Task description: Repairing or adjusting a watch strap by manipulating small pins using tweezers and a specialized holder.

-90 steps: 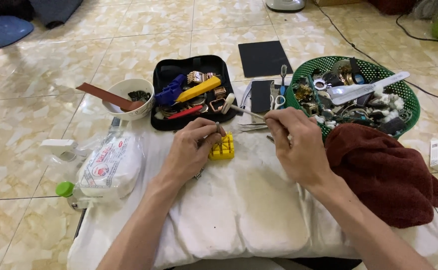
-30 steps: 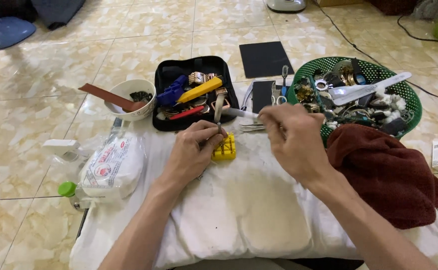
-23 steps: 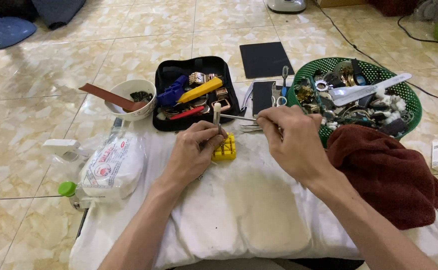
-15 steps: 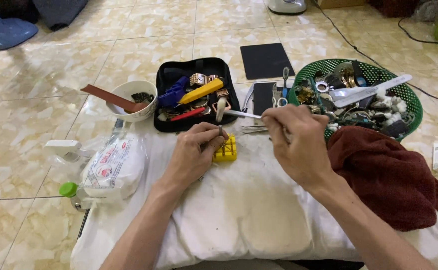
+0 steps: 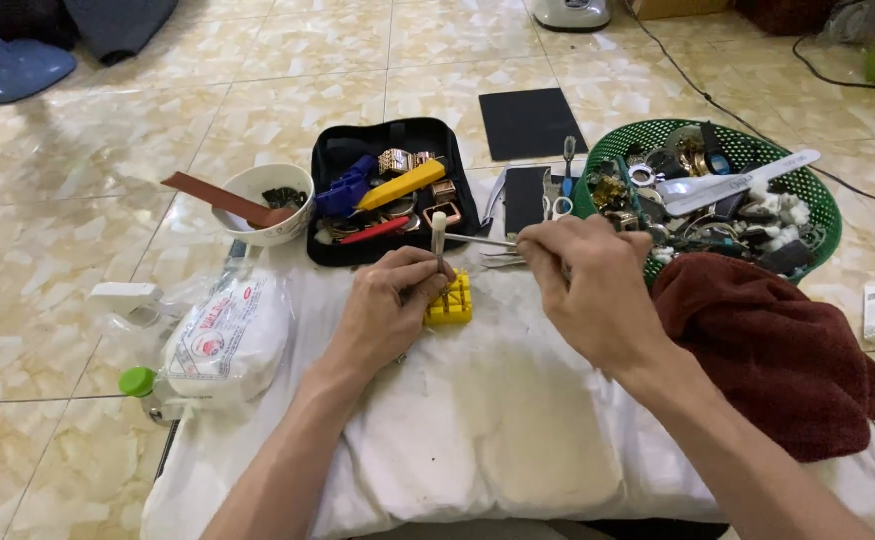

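My left hand pinches a thin upright pin tool with a white tip right over a small yellow slotted block that rests on a white cloth pad. My right hand grips a slim metal tool that points left, its tip near the white-tipped tool. Both hands hover close together at the far edge of the pad.
An open black case of small tools lies beyond the hands. A white bowl with a brown strap sits at left, a green basket of parts at right, a dark red towel beside it, and a white bag at left.
My hands have stayed over the yellow block with small shifts. The right hand's metal tool has swung slightly, and the left hand now holds the white-tipped tool upright.
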